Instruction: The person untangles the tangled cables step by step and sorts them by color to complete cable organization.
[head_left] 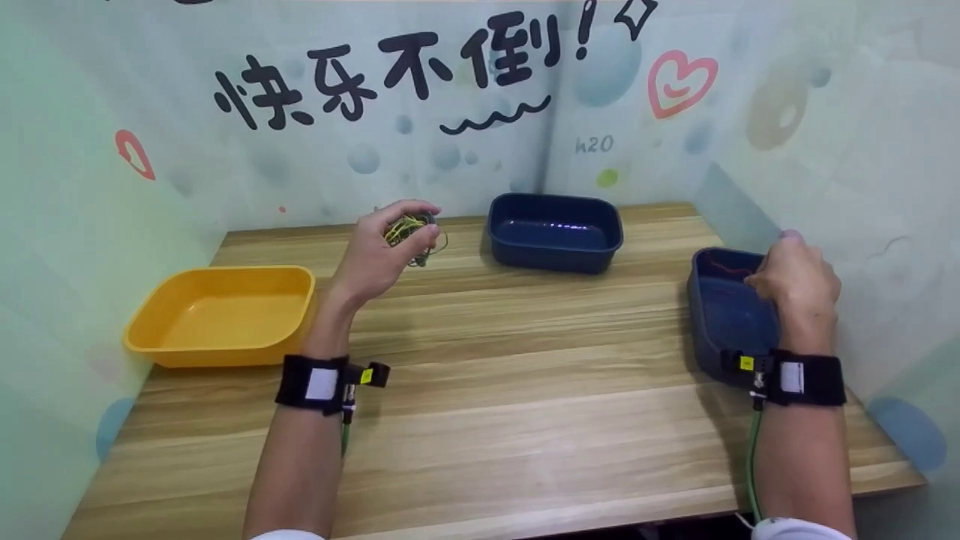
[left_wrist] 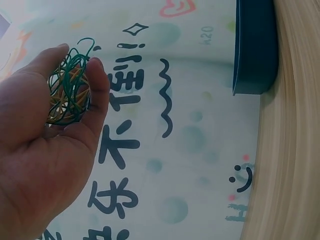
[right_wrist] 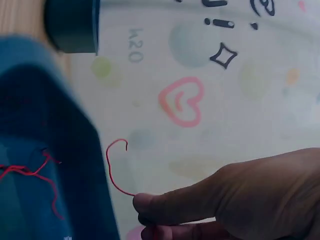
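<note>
My left hand (head_left: 371,259) is raised over the table and grips a tangled bundle of green and yellow wires (left_wrist: 72,85) between its thumb and curled fingers. A loose green end sticks out past the fingertips. At the far right, my right hand (head_left: 802,289) is above the edge of a dark blue bin (head_left: 699,322). Its thumb and forefinger pinch a thin red wire (right_wrist: 110,170), whose free end curves up beyond the fingertips. Inside that bin lie more red wires (right_wrist: 30,172), seen in the right wrist view.
A yellow bin (head_left: 217,357) stands on the left of the wooden table (head_left: 525,435), beside the left forearm. Another dark blue bin (head_left: 551,259) is at the back, near the printed wall sheet (head_left: 465,165). Both wrists wear black straps (head_left: 817,379) with cameras and green cables.
</note>
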